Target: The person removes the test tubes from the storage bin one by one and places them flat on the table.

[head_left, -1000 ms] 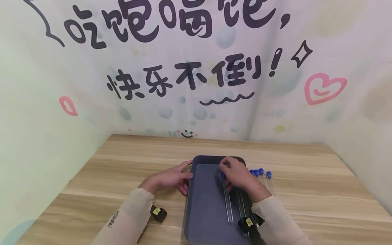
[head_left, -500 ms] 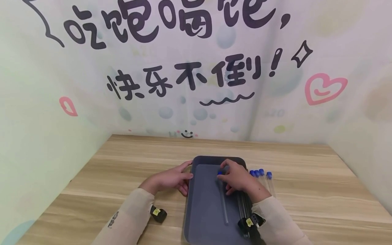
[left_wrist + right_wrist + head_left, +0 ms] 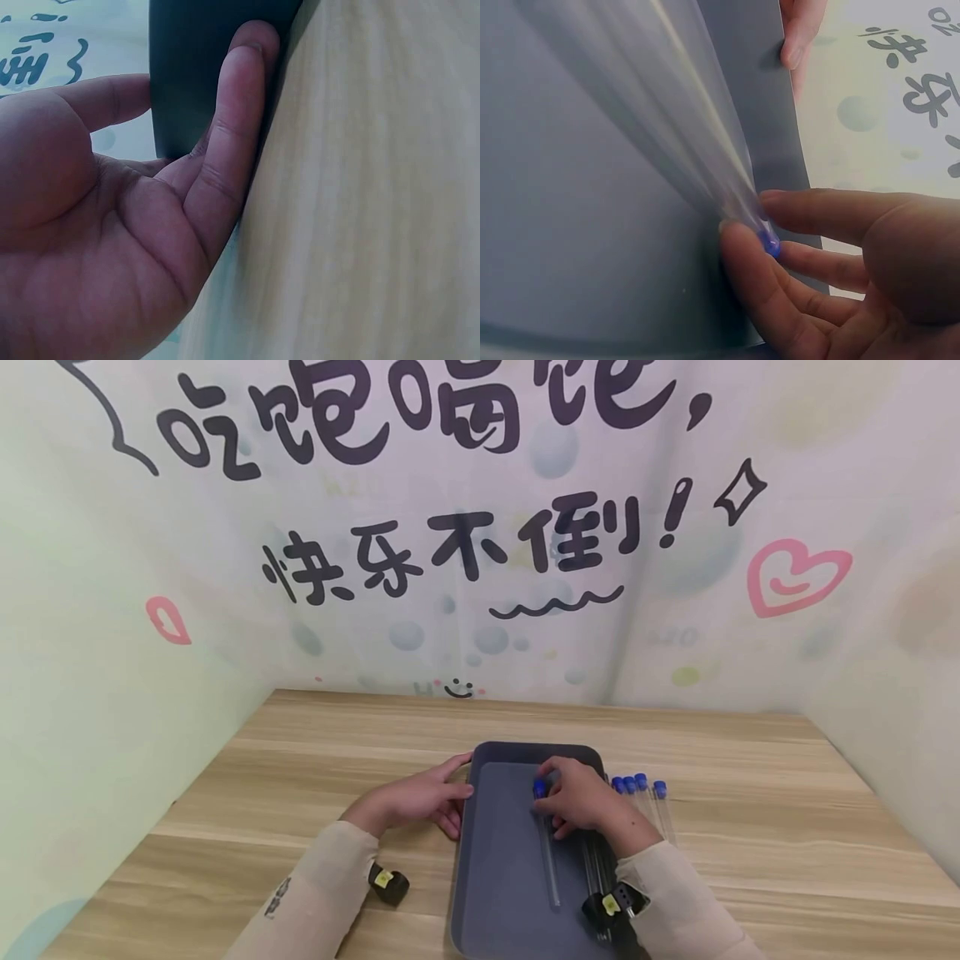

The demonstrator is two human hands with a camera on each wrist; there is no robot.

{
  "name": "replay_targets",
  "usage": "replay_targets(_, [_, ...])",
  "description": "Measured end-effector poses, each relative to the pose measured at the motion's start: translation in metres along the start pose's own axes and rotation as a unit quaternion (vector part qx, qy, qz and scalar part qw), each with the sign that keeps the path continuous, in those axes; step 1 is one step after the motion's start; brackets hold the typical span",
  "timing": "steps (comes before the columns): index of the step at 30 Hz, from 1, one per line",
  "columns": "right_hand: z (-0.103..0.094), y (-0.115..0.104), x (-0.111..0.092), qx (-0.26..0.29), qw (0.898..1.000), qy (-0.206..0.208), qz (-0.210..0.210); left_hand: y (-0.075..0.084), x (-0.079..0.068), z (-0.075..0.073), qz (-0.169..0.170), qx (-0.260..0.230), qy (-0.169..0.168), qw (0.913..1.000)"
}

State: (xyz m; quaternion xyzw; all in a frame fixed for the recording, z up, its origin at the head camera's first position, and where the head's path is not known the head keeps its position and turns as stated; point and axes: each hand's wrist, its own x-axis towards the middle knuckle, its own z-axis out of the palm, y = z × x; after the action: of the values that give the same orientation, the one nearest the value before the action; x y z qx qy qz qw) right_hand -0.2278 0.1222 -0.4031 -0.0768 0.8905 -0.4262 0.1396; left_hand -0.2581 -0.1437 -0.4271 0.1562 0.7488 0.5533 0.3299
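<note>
The dark grey tray [image 3: 502, 893] lies in front of me on the table. My left hand [image 3: 423, 797] holds its left side, the thumb at the rim and the other fingers along the outer wall [image 3: 187, 90]. My right hand [image 3: 581, 797] is over the tray's right half. Its thumb and a finger are on either side of a clear test tube [image 3: 549, 868], just below the blue cap [image 3: 770, 244]. More clear tubes [image 3: 595, 868] lie in the tray on the right, their upper ends hidden under this hand.
Several capped test tubes [image 3: 663, 814] lie on the wooden table [image 3: 765, 827] just right of the tray, partly covered by the right forearm. A printed cloth backdrop [image 3: 375, 643] hangs behind the table.
The right hand has moved a little toward me, and the tube's capped end has shifted left, showing its blue cap more. The left hand and tray stay where they were.
</note>
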Motion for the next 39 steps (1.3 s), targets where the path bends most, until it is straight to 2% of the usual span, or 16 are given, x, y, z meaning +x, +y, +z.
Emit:
replay_targets(17, [0.0, 0.0009, 0.0016, 0.019, 1.0, -0.01, 0.001, -0.0004, -0.0004, -0.0003, 0.003, 0.004, -0.003, 1.0])
replay_targets(25, [-0.0026, -0.0011, 0.0, 0.089, 0.994, -0.047, -0.038, 0.0009, 0.0001, -0.0007, 0.003, 0.004, -0.001, 1.0])
replay_targets(30, [-0.0044, -0.0027, -0.0019, 0.129, 0.988, -0.067, -0.044, 0.0016, 0.001, -0.0003, 0.001, 0.005, -0.004, 1.0])
replay_targets(39, [-0.0084, -0.0053, -0.004, 0.155, 0.985, -0.061, -0.048, 0.0012, -0.0013, 0.0006, -0.001, 0.003, -0.002, 1.0])
